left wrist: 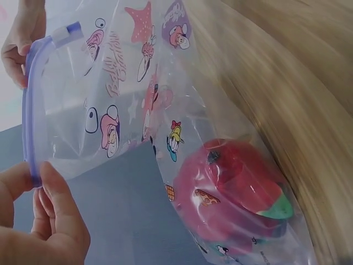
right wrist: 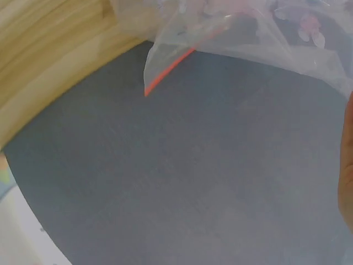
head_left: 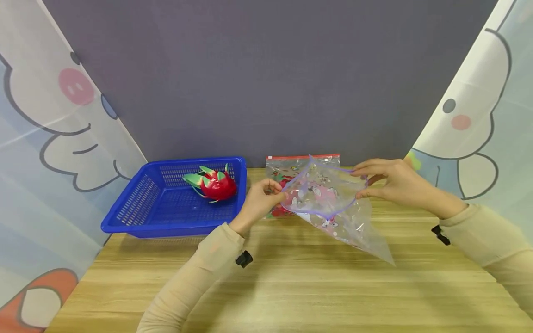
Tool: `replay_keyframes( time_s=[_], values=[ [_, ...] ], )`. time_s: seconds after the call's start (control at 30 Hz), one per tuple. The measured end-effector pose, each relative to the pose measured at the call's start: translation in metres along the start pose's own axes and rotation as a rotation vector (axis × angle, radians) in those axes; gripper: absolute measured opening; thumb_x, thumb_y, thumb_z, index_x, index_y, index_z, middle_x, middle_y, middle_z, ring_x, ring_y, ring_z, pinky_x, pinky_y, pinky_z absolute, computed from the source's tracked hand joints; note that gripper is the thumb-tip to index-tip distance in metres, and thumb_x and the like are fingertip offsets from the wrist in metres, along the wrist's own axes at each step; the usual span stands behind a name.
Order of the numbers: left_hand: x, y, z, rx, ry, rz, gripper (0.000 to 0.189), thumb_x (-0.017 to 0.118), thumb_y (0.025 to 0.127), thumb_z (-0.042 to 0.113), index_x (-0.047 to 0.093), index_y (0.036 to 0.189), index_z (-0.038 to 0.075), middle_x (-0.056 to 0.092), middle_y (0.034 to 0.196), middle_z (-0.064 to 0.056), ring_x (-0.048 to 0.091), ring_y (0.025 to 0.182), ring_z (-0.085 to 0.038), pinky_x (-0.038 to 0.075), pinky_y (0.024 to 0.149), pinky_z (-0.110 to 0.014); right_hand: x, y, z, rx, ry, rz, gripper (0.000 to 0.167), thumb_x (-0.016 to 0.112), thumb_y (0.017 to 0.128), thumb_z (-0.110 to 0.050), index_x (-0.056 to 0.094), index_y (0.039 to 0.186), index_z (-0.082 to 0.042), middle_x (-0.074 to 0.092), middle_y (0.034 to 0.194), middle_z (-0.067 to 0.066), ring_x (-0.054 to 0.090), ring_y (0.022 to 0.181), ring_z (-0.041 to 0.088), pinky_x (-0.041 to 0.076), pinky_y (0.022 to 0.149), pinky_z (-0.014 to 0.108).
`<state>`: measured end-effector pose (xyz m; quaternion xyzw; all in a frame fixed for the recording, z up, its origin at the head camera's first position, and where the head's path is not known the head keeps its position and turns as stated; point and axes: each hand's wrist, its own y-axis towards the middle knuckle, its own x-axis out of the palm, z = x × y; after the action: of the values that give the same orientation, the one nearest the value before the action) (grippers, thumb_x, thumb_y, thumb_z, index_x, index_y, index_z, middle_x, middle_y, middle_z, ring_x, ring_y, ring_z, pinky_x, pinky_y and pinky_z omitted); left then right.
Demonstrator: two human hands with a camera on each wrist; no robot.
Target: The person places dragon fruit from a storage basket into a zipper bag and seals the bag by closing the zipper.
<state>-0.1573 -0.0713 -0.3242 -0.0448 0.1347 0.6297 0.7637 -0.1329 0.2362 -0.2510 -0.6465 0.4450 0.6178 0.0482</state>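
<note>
A clear zip bag (head_left: 354, 231) with a purple rim and pink cartoon prints is held up over the table, its mouth spread apart. My left hand (head_left: 260, 201) pinches the left side of that rim between thumb and fingers. On the opposite side, my right hand (head_left: 393, 182) grips the rim with the thumb below and fingers above. A white slider (left wrist: 66, 34) shows on the rim in the left wrist view. Behind lies a second clear bag (head_left: 275, 164) with a red zip strip. Inside it is a red toy fruit (left wrist: 237, 193) with a green tip, partly hidden in the head view.
To the left stands a blue plastic basket (head_left: 166, 229) with perforated sides. A red toy dragon fruit (head_left: 218, 185) with green leaves lies in it. A grey panel (head_left: 266, 83) rises along the back of the wooden table (head_left: 312, 296), and cartoon-printed curtains (head_left: 37, 152) hang at both sides.
</note>
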Motion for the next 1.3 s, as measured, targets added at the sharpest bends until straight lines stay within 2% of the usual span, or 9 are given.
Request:
replay_keyframes(
  time_s=[0.13, 0.27, 0.43, 0.57, 0.67, 0.73, 0.93, 1.1, 1.3],
  values=[
    [-0.001, 0.0, 0.002, -0.047, -0.028, 0.006, 0.014, 0.067, 0.08, 0.006, 0.058, 0.09, 0.002, 0.057, 0.08, -0.004, 0.062, 0.065, -0.025, 0.053, 0.059, -0.026, 0.003, 0.001, 0.001, 0.052, 0.102, 0.039, 0.043, 0.083, 0.061, -0.01, 0.069, 0.102, -0.005, 0.067, 0.102, 0.004, 0.06, 0.067, -0.002, 0.049, 0.061, 0.011],
    [-0.002, -0.001, 0.002, -0.058, -0.037, -0.002, 0.013, 0.066, 0.081, 0.006, 0.058, 0.09, 0.002, 0.058, 0.081, -0.005, 0.062, 0.068, -0.029, 0.053, 0.06, -0.026, 0.006, 0.003, 0.002, 0.064, 0.146, 0.034, 0.041, 0.081, 0.063, -0.008, 0.069, 0.103, -0.006, 0.067, 0.103, 0.005, 0.059, 0.066, -0.002, 0.047, 0.057, 0.011],
    [-0.001, -0.002, 0.0, -0.051, -0.039, -0.005, 0.013, 0.065, 0.081, 0.007, 0.058, 0.09, 0.002, 0.058, 0.08, -0.003, 0.061, 0.065, -0.021, 0.053, 0.06, -0.027, 0.006, 0.005, -0.002, 0.127, 0.141, 0.002, 0.035, 0.078, 0.07, -0.014, 0.07, 0.104, -0.01, 0.067, 0.103, 0.002, 0.058, 0.064, -0.001, 0.045, 0.051, 0.015],
    [-0.002, -0.003, -0.003, -0.049, -0.038, -0.007, 0.013, 0.066, 0.082, 0.009, 0.058, 0.09, 0.003, 0.058, 0.08, -0.003, 0.059, 0.063, -0.014, 0.053, 0.061, -0.027, 0.007, 0.007, -0.003, 0.23, 0.139, -0.026, 0.03, 0.076, 0.073, -0.02, 0.07, 0.103, -0.017, 0.067, 0.103, -0.004, 0.059, 0.065, 0.001, 0.046, 0.052, 0.018],
    [-0.002, -0.003, -0.006, -0.05, -0.044, -0.01, 0.013, 0.066, 0.082, 0.009, 0.058, 0.09, 0.003, 0.058, 0.08, -0.003, 0.059, 0.063, -0.013, 0.054, 0.062, -0.028, 0.008, 0.008, -0.003, 0.267, 0.148, -0.032, 0.025, 0.074, 0.077, -0.018, 0.071, 0.101, -0.019, 0.067, 0.103, -0.006, 0.059, 0.067, 0.002, 0.048, 0.054, 0.019],
    [-0.003, -0.003, -0.007, -0.048, -0.047, -0.008, 0.013, 0.066, 0.081, 0.009, 0.058, 0.09, 0.003, 0.058, 0.08, -0.003, 0.06, 0.064, -0.015, 0.054, 0.062, -0.028, 0.008, 0.008, -0.003, 0.25, 0.14, -0.026, 0.021, 0.071, 0.079, -0.016, 0.071, 0.101, -0.019, 0.068, 0.102, -0.005, 0.06, 0.068, 0.003, 0.048, 0.055, 0.018],
    [-0.004, -0.001, -0.008, -0.046, -0.059, 0.002, 0.014, 0.066, 0.081, 0.009, 0.058, 0.091, 0.003, 0.058, 0.079, -0.003, 0.062, 0.073, -0.033, 0.054, 0.062, -0.028, 0.009, 0.01, -0.002, 0.212, 0.113, 0.003, 0.018, 0.064, 0.084, -0.011, 0.072, 0.099, -0.016, 0.07, 0.099, 0.002, 0.061, 0.07, -0.002, 0.048, 0.058, 0.013],
    [-0.003, 0.0, -0.009, -0.049, -0.06, -0.002, 0.015, 0.065, 0.081, 0.007, 0.058, 0.093, 0.001, 0.058, 0.081, -0.004, 0.062, 0.069, -0.027, 0.053, 0.062, -0.027, 0.012, 0.013, -0.001, 0.196, 0.133, 0.017, 0.021, 0.058, 0.084, -0.002, 0.073, 0.097, -0.01, 0.071, 0.097, 0.006, 0.061, 0.067, -0.002, 0.049, 0.056, 0.014],
    [-0.002, 0.002, -0.01, -0.076, -0.057, -0.006, 0.017, 0.066, 0.081, 0.007, 0.059, 0.095, 0.0, 0.058, 0.079, -0.001, 0.06, 0.067, -0.02, 0.053, 0.062, -0.025, 0.016, 0.015, 0.0, 0.177, 0.138, 0.029, 0.02, 0.059, 0.084, 0.0, 0.072, 0.096, -0.006, 0.071, 0.095, 0.008, 0.061, 0.069, -0.004, 0.051, 0.058, 0.015]
  ],
)
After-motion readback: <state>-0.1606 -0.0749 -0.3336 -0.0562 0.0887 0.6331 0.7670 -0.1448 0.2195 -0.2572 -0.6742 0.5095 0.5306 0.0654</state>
